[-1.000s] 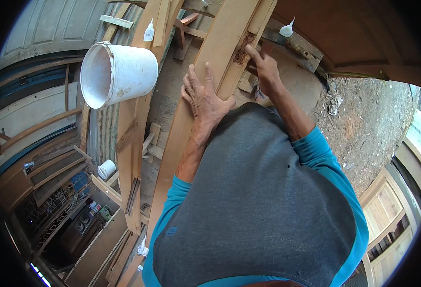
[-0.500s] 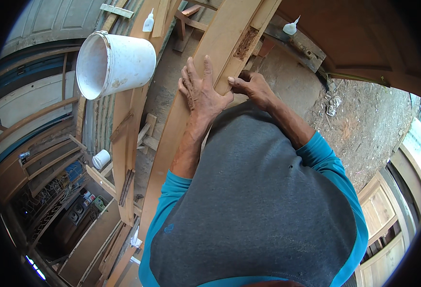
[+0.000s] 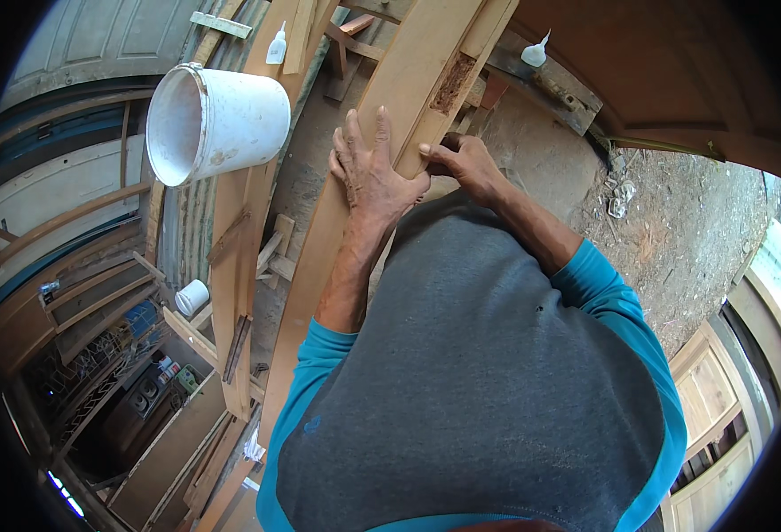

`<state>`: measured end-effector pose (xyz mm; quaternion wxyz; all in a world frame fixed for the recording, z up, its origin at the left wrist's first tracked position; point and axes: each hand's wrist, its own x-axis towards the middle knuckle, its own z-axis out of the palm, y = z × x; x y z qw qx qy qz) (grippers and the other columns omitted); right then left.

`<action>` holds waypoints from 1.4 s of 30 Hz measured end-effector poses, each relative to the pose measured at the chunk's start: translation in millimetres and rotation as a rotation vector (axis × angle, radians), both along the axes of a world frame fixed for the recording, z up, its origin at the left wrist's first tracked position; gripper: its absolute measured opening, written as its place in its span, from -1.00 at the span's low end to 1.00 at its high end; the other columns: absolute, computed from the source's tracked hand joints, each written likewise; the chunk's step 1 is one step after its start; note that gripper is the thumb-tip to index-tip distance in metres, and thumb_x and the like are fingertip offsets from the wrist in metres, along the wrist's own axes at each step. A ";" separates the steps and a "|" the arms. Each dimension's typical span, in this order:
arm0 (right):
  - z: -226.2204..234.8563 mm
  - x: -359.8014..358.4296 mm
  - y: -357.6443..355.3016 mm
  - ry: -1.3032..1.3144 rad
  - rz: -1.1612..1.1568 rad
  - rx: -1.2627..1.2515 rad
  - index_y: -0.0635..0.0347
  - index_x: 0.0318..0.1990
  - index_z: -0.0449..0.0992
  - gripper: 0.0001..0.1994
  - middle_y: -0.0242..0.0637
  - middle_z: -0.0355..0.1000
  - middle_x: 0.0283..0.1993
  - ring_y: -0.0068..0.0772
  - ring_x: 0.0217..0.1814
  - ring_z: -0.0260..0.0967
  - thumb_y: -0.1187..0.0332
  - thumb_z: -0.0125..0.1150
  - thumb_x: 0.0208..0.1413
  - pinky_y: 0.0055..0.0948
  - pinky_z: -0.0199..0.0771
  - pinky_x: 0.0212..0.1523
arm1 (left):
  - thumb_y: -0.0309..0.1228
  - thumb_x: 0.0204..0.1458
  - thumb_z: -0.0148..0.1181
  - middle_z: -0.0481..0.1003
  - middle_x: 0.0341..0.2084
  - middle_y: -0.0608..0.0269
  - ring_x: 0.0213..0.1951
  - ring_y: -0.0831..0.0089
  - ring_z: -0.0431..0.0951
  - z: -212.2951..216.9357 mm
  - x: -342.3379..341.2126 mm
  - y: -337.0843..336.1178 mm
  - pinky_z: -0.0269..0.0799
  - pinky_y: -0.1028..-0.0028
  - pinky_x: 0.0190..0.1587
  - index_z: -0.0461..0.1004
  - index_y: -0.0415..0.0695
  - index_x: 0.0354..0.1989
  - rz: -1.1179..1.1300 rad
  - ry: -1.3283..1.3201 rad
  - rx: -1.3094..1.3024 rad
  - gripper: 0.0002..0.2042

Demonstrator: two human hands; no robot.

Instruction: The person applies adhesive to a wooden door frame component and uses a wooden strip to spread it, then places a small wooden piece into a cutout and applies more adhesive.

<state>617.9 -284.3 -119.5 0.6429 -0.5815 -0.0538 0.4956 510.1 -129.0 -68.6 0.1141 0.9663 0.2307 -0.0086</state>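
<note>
A long light-brown wooden board [image 3: 415, 62] runs from the top of the view down past my left side. Along its right edge is a narrower raised strip, broken by a rough dark-brown recess [image 3: 452, 86]. My left hand [image 3: 368, 173] lies palm down across the board, fingers stretched out and thumb toward the right edge. Nearer that edge, my right hand [image 3: 472, 167] has its thumb on top of the wood and its fingers curled at the side, gripping the board's edge. Part of those fingers is hidden, so anything small in them cannot be made out.
A white bucket [image 3: 247, 120] lies to the left, near a white nozzle bottle [image 3: 277, 48] on planks. Another nozzle bottle [image 3: 534, 55] rests on a dark beam at the right. Panelled doors [image 3: 705, 390] lean at the lower right. A small white pot [image 3: 192, 297] stands lower left.
Both hands keep nearly the same places on the board. The whole view has shifted very slightly, and the right fingers look a little more tucked at the edge.
</note>
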 end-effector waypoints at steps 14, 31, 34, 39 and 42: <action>-14.5 -3.7 3.4 0.082 -0.029 0.058 0.57 0.10 0.60 -0.40 -0.02 0.67 0.00 -0.25 0.05 0.64 0.04 0.42 0.29 -0.26 0.62 0.16 | 0.09 -0.30 0.57 0.01 0.47 -0.41 0.45 -0.33 0.08 -3.0 -4.3 -3.1 -0.06 -0.29 0.44 -0.01 -0.01 0.66 0.019 -0.037 -0.026 0.28; 242.6 56.4 144.0 -0.916 0.486 0.132 0.33 -0.04 0.67 -0.79 -0.26 0.66 -0.27 -0.58 -0.19 0.60 0.37 0.46 0.32 -0.44 0.61 -0.15 | 0.03 -0.32 0.60 -0.08 0.52 -0.47 0.48 -0.48 0.00 -12.0 -11.9 3.1 -0.11 -0.44 0.46 0.13 -0.01 0.64 0.091 -0.137 -0.217 0.22; 259.5 46.2 253.1 -1.337 0.506 0.409 0.27 -0.16 0.68 -0.82 -0.12 0.59 -0.38 -0.21 -0.43 0.57 0.32 0.40 0.30 -0.28 0.52 -0.32 | -0.05 -0.31 0.60 -0.08 0.52 -0.48 0.49 -0.48 -0.01 -18.2 -10.9 2.1 -0.11 -0.46 0.46 0.13 0.00 0.64 0.100 -0.226 -0.264 0.20; 171.8 37.7 414.7 -1.996 1.196 0.432 0.33 -0.22 0.65 -0.82 -0.06 0.64 -0.30 -0.14 -0.28 0.61 0.35 0.35 0.28 -0.21 0.60 -0.20 | -0.14 -0.28 0.56 -0.13 0.56 -0.51 0.51 -0.53 0.00 -31.1 -8.2 -3.5 -0.18 -0.47 0.50 0.11 0.08 0.66 0.165 -0.236 -0.264 0.17; 147.7 21.1 445.3 -1.961 1.415 0.170 0.33 -0.21 0.66 -0.82 -0.09 0.65 -0.30 -0.19 -0.28 0.62 0.35 0.37 0.28 -0.24 0.61 -0.21 | -0.15 -0.27 0.57 -0.10 0.57 -0.43 0.52 -0.48 0.00 -25.3 -7.9 1.1 -0.19 -0.44 0.51 0.14 0.09 0.65 0.142 -0.247 -0.322 0.15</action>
